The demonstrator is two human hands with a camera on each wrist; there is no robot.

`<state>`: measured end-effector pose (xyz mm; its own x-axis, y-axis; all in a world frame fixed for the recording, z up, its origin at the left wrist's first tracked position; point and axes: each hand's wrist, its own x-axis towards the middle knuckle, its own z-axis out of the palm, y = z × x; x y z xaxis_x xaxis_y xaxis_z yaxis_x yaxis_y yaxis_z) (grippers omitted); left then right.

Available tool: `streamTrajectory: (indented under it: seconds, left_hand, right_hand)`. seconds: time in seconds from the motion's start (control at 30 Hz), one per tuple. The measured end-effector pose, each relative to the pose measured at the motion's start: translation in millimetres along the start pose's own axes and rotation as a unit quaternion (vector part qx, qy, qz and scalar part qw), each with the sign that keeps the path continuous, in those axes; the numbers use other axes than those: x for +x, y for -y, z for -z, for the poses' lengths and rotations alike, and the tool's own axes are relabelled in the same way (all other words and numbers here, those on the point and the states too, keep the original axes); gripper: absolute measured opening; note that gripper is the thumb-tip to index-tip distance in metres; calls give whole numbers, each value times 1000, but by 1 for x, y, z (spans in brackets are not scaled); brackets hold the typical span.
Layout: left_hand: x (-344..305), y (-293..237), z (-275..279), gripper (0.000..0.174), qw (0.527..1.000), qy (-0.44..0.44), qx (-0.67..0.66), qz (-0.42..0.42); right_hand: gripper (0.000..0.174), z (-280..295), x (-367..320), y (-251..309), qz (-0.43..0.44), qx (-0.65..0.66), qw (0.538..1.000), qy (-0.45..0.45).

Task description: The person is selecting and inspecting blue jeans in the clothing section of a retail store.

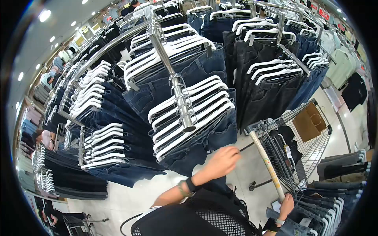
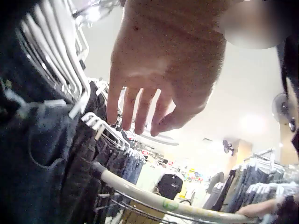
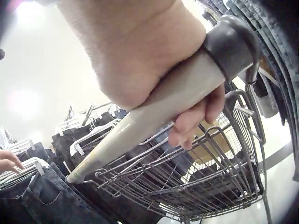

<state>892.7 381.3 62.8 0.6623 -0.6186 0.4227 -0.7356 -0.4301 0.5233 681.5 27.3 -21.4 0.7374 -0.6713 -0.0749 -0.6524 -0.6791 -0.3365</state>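
While the cart handle (image 1: 267, 165) is clasped near its end by the right hand (image 1: 286, 204) alone, fingers wrapped round it, the wire cart (image 1: 321, 131) is judged liable to swing or roll away on smooth flooring. Left hand (image 1: 222, 161): fingers slack and spread, nothing held, poised just beside the hung jeans (image 1: 197, 129). A hanger might be dislodged from the sloping rail (image 1: 179, 94) by a careless reach. Floor (image 1: 138, 188): pale, glossy. Room: clothing shop, crowded denim racks, white hangers, ceiling spotlights.

head view down over jeans racks (image 1: 189, 114); wrist views close, upward; cart handle (image 1: 267, 165) common to all
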Motion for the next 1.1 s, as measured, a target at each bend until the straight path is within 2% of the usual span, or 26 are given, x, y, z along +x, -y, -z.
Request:
streamTrajectory:
  seconds: [0.1,0.13,0.2,0.27,0.3,0.33,0.4,0.43,0.5,0.6,0.63,0.7,0.77,0.83,0.87,0.9,0.97,1.0,1.03,1.1]
  left_hand:
    - [-41,-20,61,29,985,-82,142,48]
    - [-54,-21,75,29,970,-147,174,84]
    - [-75,-25,107,31,918,-197,295,180]
    - [-100,-14,126,32,878,-217,339,259]
    - [-111,-11,131,33,859,-212,350,307]
    - [-120,-8,132,33,860,-214,347,307]
    - [-133,-1,134,34,883,-186,318,289]
    - [-134,-2,136,32,892,-181,311,276]
    - [-137,-2,140,31,913,-165,287,237]
    - [-144,-4,146,32,935,-164,225,218]
    - [-147,-6,147,33,940,-168,210,210]
    - [-158,-9,144,40,947,-188,138,220]
    - [-175,-8,139,58,955,-171,110,215]
    - [-188,-13,138,65,960,-177,73,205]
    - [-195,-11,136,69,963,-164,52,207]
    - [-202,-12,137,69,966,-158,70,193]
    - [-215,-17,137,68,956,-135,-75,250]
    - [-223,-14,132,68,953,-135,-109,249]
    - [-227,-15,133,71,954,-100,-122,257]
    - [-237,-10,122,75,962,-64,-129,233]
  right_hand:
    - [38,-3,-6,-6,10,15,1000,1]
    - [39,1,-6,-9,0,-31,997,71]
    - [32,-3,-9,-17,11,-34,996,76]
    - [27,-8,-11,-13,22,-36,996,80]
    - [22,-10,-10,-8,66,77,995,15]
    - [20,-8,-11,3,108,188,975,-51]
    - [25,-4,-4,51,149,384,910,-45]
    - [22,14,-7,94,151,373,915,5]
    - [24,31,-17,183,207,403,885,108]
    - [32,19,-46,298,306,462,785,277]
    - [39,13,-61,333,304,500,730,354]
    - [45,-19,-84,385,296,580,641,407]
    - [41,-35,-97,422,227,632,589,450]
    - [28,-53,-92,436,124,722,455,506]
    - [17,-59,-88,437,104,745,417,511]
    - [14,-48,-91,436,103,752,416,500]
    - [13,-35,-92,430,125,761,419,479]
    - [13,-21,-93,427,129,766,427,462]
    - [13,-1,-98,424,111,783,428,438]
    - [13,21,-94,410,49,816,327,474]
